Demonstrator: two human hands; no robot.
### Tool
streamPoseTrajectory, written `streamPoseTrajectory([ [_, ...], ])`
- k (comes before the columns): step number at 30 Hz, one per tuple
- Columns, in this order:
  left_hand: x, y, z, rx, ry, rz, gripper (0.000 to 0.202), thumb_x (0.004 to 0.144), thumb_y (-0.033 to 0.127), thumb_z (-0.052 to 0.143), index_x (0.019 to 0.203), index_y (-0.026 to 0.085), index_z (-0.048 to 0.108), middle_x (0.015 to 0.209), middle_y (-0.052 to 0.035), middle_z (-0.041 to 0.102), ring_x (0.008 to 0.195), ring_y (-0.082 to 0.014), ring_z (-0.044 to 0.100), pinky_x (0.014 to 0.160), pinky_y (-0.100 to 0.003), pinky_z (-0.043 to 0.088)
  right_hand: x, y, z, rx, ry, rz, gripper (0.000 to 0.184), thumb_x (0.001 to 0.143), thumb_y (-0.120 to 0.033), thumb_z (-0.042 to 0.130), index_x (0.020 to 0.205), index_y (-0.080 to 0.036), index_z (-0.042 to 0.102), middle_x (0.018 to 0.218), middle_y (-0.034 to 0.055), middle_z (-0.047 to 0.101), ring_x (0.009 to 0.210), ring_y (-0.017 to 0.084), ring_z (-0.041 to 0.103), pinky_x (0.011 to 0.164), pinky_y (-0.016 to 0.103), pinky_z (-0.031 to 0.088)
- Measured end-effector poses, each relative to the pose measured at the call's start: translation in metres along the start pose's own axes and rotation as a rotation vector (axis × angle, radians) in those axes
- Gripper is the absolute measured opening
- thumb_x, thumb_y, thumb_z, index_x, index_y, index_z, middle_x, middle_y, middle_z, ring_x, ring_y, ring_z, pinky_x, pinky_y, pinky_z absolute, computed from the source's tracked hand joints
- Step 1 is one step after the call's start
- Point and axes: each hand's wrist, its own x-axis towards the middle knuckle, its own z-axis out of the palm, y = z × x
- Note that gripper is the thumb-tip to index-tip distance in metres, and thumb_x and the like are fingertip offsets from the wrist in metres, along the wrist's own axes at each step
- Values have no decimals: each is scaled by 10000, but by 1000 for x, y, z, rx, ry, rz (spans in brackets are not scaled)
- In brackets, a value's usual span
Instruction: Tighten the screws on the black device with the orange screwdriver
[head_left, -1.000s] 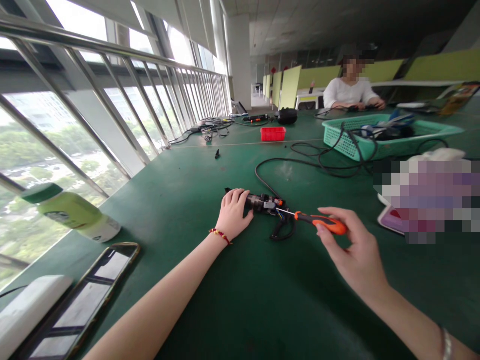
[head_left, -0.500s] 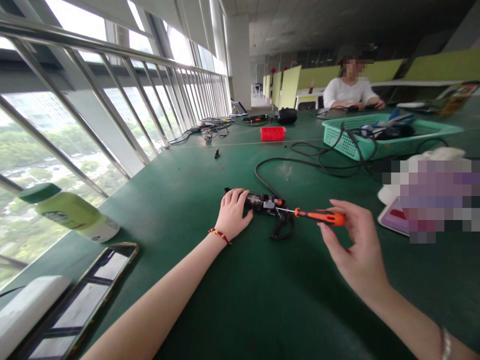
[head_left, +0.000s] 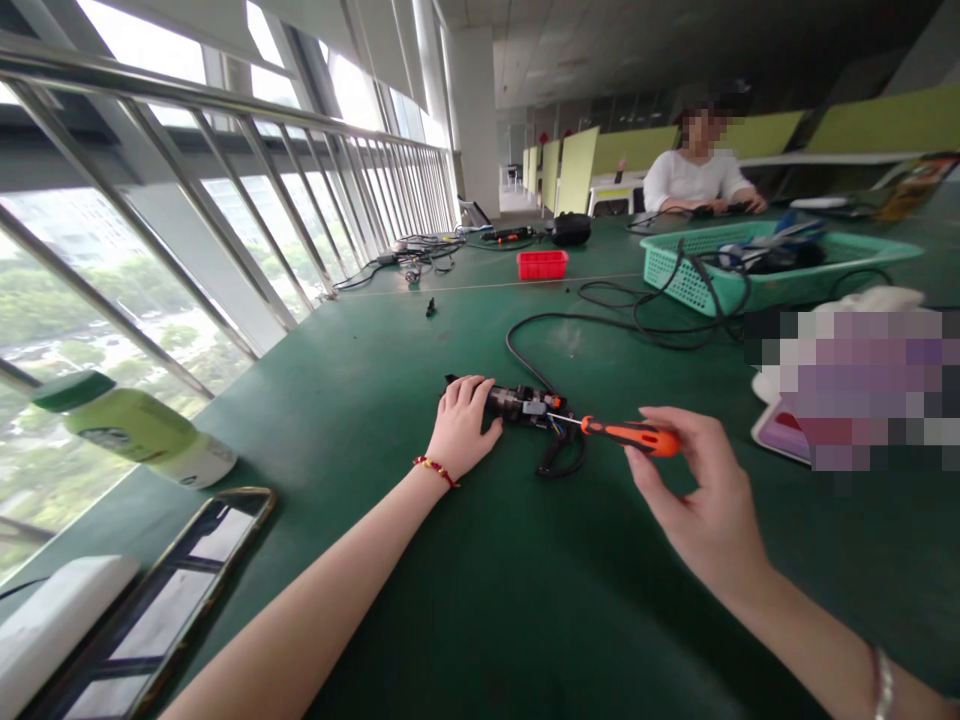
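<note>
My left hand [head_left: 465, 430] is wrapped over the left end of a black corded power tool [head_left: 514, 403] lying on the green table. The tool's casing is opened, showing the motor, a grey part and thin coloured wires near its right end; a black loop-shaped handle part lies below. Between the thumb and fingers of my right hand [head_left: 697, 490] is an orange-and-black screwdriver [head_left: 630, 436]. Its thin shaft points left, and the tip meets the exposed parts beside the grey piece. Exactly what the tip touches is too small to tell.
A black cord [head_left: 592, 318] runs back toward a green basket [head_left: 697, 285] with tools in it. Behind are a red tray [head_left: 541, 265], cables [head_left: 420, 250] and a seated person [head_left: 694, 180]. A bottle [head_left: 135, 430] and phone [head_left: 187, 580] lie left.
My right hand has shifted slightly left, its fingers further forward on the screwdriver handle. My left hand stays on the power tool. The whole view has drifted a little.
</note>
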Motion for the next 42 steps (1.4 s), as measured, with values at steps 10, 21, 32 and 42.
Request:
streamPoseTrajectory([
  [10,0,-1,1,5,3,1,486,810,265,535,1280,175,451,1310,-112,482,1245,-291,373,1036,-466,371,2,2,-2,-24,13,10,298,841,-313,582,1114,-198,547,1040,86,637,940,203,644,817,330,526],
  [21,0,-1,2,23,-3,0,502,810,264,550,1288,145,454,1309,-116,486,1236,-290,380,1045,-457,370,-1,5,-1,-7,11,16,329,839,-302,593,1147,-205,535,1064,78,620,961,194,630,841,330,513],
  [32,0,0,1,13,-1,1,491,809,261,542,1280,153,455,1306,-116,487,1237,-291,378,1044,-464,371,1,5,-1,-13,35,-6,316,834,-297,597,1127,-194,541,1053,80,627,943,188,637,822,305,518],
  [42,0,-1,2,13,-4,0,500,810,264,546,1288,152,451,1316,-114,483,1244,-289,377,1048,-460,366,-1,4,-2,-33,-52,31,275,841,-317,589,1088,-199,561,924,50,649,818,172,652,721,286,526],
])
